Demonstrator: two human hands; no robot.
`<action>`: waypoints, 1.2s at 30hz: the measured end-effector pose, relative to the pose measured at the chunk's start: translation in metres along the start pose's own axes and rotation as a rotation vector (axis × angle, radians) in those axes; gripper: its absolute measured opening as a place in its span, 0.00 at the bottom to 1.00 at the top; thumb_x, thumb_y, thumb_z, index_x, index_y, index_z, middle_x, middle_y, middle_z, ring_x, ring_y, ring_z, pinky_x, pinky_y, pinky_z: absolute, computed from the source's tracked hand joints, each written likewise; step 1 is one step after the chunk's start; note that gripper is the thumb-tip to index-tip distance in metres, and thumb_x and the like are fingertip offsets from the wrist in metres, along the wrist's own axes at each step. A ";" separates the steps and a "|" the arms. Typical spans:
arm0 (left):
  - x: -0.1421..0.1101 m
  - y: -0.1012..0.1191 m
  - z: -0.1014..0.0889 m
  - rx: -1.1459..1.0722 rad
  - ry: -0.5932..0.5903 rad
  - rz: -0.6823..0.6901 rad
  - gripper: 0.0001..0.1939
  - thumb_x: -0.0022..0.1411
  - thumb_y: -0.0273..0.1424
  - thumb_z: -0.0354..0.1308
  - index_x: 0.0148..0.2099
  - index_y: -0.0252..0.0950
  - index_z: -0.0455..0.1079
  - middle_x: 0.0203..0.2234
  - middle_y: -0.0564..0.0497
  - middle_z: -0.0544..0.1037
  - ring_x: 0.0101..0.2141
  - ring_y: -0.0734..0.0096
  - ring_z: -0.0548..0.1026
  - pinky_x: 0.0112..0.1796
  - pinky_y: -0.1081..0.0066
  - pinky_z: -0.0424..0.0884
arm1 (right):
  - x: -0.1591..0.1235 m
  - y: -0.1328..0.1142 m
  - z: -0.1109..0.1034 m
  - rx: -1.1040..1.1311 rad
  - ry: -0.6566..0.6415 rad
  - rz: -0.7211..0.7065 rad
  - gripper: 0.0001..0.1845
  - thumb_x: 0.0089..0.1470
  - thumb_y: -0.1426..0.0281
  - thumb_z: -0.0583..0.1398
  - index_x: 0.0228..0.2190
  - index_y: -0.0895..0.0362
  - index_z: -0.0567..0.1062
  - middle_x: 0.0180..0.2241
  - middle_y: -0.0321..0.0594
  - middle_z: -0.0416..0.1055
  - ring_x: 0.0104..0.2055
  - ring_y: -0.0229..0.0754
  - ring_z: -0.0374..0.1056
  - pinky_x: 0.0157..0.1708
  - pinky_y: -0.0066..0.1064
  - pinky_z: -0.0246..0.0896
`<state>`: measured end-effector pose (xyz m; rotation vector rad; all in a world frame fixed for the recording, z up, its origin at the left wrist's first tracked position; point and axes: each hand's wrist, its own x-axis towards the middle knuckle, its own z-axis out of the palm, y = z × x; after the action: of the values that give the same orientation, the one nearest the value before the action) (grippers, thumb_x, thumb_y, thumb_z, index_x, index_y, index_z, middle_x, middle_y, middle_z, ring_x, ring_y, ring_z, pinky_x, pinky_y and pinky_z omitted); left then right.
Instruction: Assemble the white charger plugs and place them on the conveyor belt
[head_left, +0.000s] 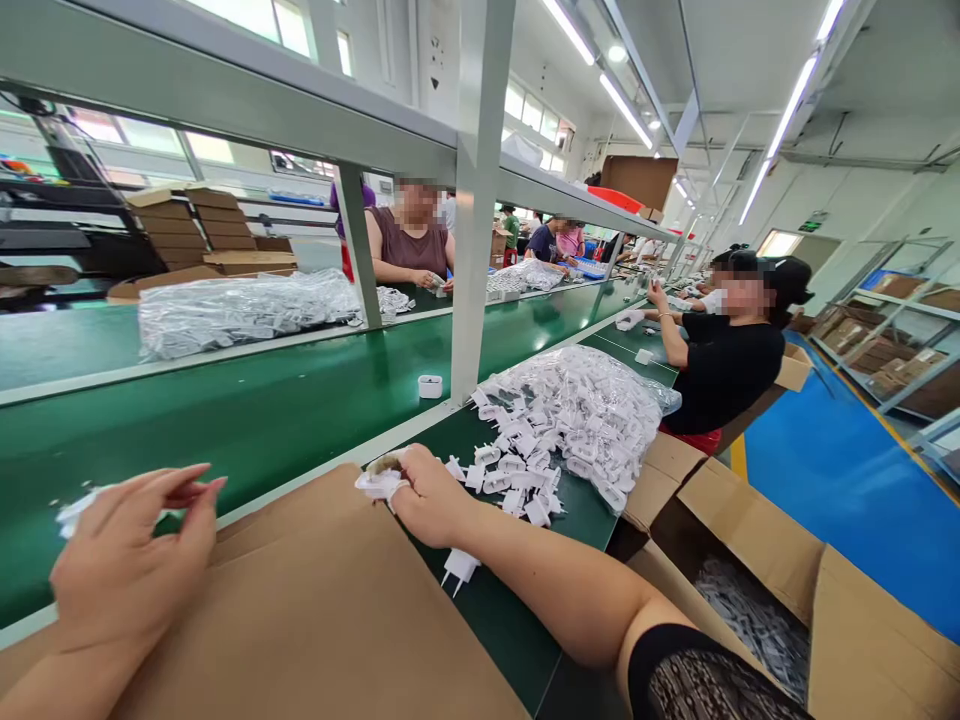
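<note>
My left hand (pixel 127 560) hovers at the near edge of the green conveyor belt (pixel 225 420), fingers pinched on a small white part (pixel 75 508) that I cannot name. My right hand (pixel 427 495) rests at the edge of a brown cardboard sheet (pixel 315 610), closed on a white plug part (pixel 379 483). Just right of it lie several loose white plug parts (pixel 510 470) and a clear bag of the same parts (pixel 592 410). One white plug (pixel 459 568) lies under my right forearm.
A grey shelf post (pixel 472 200) stands beside a small white cup-shaped piece (pixel 430 386) on the belt. An open cardboard box (pixel 757 600) sits at my right. A person in black (pixel 724 365) works further down; another sits across the belt (pixel 412 245) by a bag of parts (pixel 240 310).
</note>
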<state>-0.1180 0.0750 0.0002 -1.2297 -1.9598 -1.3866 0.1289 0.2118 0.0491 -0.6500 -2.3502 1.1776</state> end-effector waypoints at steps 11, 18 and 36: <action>0.006 0.009 0.000 0.102 -0.070 0.052 0.16 0.61 0.40 0.57 0.52 0.59 0.75 0.43 0.54 0.81 0.46 0.49 0.80 0.53 0.49 0.76 | -0.008 0.004 0.023 0.393 -0.122 0.172 0.15 0.69 0.69 0.52 0.55 0.55 0.68 0.37 0.38 0.77 0.36 0.38 0.76 0.35 0.27 0.69; 0.005 0.014 0.001 0.120 -0.113 0.077 0.09 0.62 0.41 0.55 0.42 0.50 0.74 0.45 0.50 0.79 0.46 0.49 0.80 0.50 0.50 0.77 | -0.025 -0.013 0.018 -0.096 -0.264 -0.066 0.22 0.59 0.72 0.63 0.54 0.54 0.69 0.52 0.44 0.75 0.49 0.45 0.75 0.50 0.33 0.69; 0.021 -0.005 0.033 0.195 -0.419 -0.169 0.14 0.65 0.39 0.55 0.45 0.38 0.76 0.48 0.43 0.80 0.53 0.54 0.74 0.60 0.56 0.69 | -0.030 -0.021 0.027 -0.586 -0.441 -0.269 0.14 0.52 0.84 0.59 0.37 0.55 0.76 0.39 0.40 0.71 0.36 0.42 0.68 0.30 0.31 0.54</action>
<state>-0.1285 0.1125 0.0001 -1.3702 -2.4666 -1.0373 0.1330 0.1665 0.0463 -0.2365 -3.0742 0.5413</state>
